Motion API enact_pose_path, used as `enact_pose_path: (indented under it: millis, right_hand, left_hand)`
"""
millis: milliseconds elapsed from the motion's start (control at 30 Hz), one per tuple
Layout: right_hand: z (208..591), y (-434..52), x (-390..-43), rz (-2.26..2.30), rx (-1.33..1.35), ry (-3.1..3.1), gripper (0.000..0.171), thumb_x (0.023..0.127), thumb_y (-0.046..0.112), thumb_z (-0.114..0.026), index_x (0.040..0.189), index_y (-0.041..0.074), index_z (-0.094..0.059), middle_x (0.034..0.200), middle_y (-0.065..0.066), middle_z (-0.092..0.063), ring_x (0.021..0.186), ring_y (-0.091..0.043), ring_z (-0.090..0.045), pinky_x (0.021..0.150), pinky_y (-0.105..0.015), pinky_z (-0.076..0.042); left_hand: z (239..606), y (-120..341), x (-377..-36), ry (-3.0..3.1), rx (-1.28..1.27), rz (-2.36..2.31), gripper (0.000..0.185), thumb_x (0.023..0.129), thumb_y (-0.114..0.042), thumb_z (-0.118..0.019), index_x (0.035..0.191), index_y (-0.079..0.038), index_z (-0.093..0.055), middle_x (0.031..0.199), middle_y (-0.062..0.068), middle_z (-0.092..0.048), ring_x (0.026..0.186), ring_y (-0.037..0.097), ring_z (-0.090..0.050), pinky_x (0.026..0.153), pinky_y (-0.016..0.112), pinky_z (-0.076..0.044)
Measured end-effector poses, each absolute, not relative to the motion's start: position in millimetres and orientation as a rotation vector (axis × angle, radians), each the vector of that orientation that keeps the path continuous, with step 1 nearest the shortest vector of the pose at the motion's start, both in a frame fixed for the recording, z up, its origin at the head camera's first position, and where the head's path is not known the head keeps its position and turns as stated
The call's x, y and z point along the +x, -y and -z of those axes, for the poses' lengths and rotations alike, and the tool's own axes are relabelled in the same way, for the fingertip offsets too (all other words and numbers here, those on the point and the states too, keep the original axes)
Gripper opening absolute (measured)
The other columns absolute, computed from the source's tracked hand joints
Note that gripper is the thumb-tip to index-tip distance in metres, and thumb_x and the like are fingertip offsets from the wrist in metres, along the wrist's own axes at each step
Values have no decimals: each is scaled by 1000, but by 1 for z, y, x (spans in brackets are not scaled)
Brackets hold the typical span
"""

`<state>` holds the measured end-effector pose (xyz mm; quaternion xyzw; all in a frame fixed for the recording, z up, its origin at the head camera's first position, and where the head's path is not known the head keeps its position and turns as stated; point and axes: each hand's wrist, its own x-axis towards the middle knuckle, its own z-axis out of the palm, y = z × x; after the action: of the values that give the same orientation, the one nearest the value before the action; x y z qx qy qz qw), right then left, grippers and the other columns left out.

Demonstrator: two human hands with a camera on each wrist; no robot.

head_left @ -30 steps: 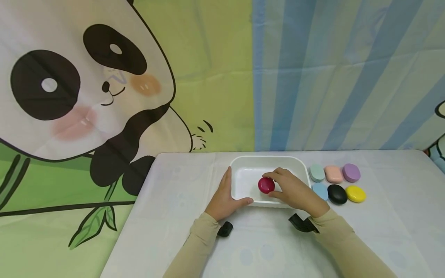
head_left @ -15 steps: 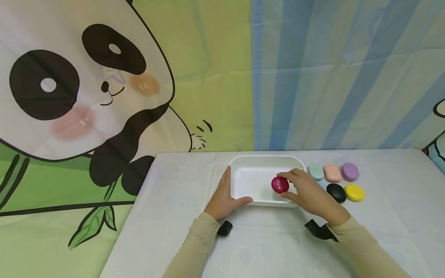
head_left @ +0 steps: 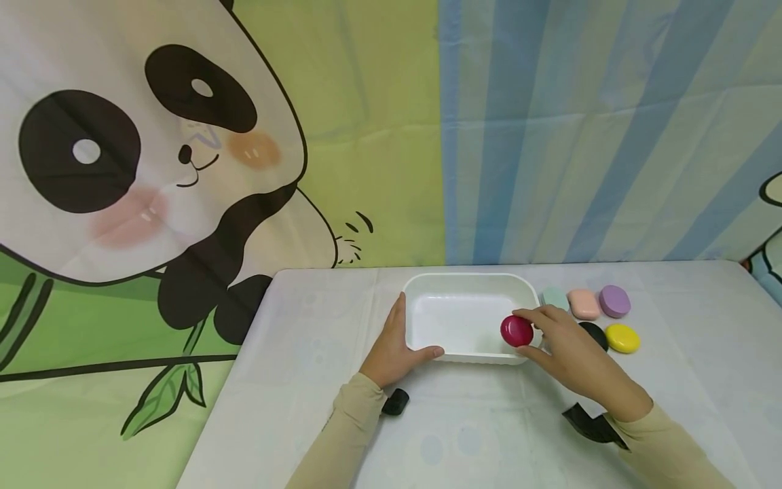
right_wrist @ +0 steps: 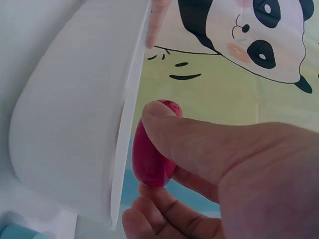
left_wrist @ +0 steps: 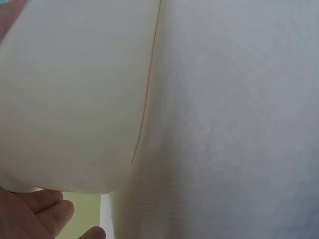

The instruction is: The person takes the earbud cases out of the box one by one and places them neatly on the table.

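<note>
A glossy dark-red disc (head_left: 516, 331) with rounded edges is pinched between the thumb and fingers of my right hand (head_left: 571, 353). In the right wrist view the red disc (right_wrist: 149, 154) is above the tray's rim, apart from it. From the head the disc overlaps the near right corner of a white rectangular tray (head_left: 464, 358). My left hand (head_left: 394, 350) touches that tray at its near left corner, straight fingers along the left side and thumb along the front. The tray's wall (left_wrist: 75, 99) fills much of the left wrist view, with fingertips at its edge.
Right of the tray lie several coloured pieces: mint (head_left: 554, 297), peach (head_left: 584, 304), purple (head_left: 614, 301), yellow (head_left: 623, 338) and black (head_left: 595, 334), which is partly hidden by the right hand. A white cloth covers the table (head_left: 464, 435). Behind it hangs a panda-printed curtain (head_left: 379, 136).
My right hand has carried the red disc rightward from the middle of the tray to its right end. Now it hides the light-blue piece and part of the black one. The left hand has stayed put.
</note>
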<state>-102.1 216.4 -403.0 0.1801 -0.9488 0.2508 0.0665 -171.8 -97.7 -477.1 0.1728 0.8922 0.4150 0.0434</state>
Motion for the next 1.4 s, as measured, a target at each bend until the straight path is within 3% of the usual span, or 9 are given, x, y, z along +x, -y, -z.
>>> enact_pose_path:
  millis: [267, 700, 1000, 1400]
  right_hand:
    - [409, -230, -87, -753, 507, 2839, 59, 81, 16, -86, 133, 4, -60, 119, -16, -60, 103, -31, -56, 81, -49, -56]
    - [422, -248, -70, -665, 474, 2776, 65, 72, 13, -91, 129, 4, -62, 108, -7, -60, 86, -19, -54, 67, -31, -54]
    - [433, -257, -57, -689, 373, 2865, 63, 75, 16, -89, 131, 4, -62, 111, -10, -61, 87, -19, -55, 67, -31, -56]
    - [451, -263, -56, -621, 319, 2984, 61, 76, 20, -88, 128, 0, -63, 113, -21, -60, 99, -35, -56, 83, -57, -55]
  left_hand:
    - [477, 98, -172, -2724, 528, -1273, 132, 74, -67, -78, 162, -11, 2, 169, 8, -6, 152, 22, -14, 119, 45, -25]
    - [477, 97, -173, -2729, 534, -1271, 133, 74, -70, -77, 162, -6, 0, 168, 12, -7, 152, 25, -15, 119, 46, -25]
    - [478, 98, -173, -2724, 521, -1265, 133, 74, -70, -77, 162, -9, 1, 169, 10, -6, 152, 24, -15, 120, 45, -25]
    - [477, 98, -171, -2719, 520, -1270, 132, 74, -70, -77, 162, -9, 1, 169, 5, -5, 152, 23, -16, 119, 45, -26]
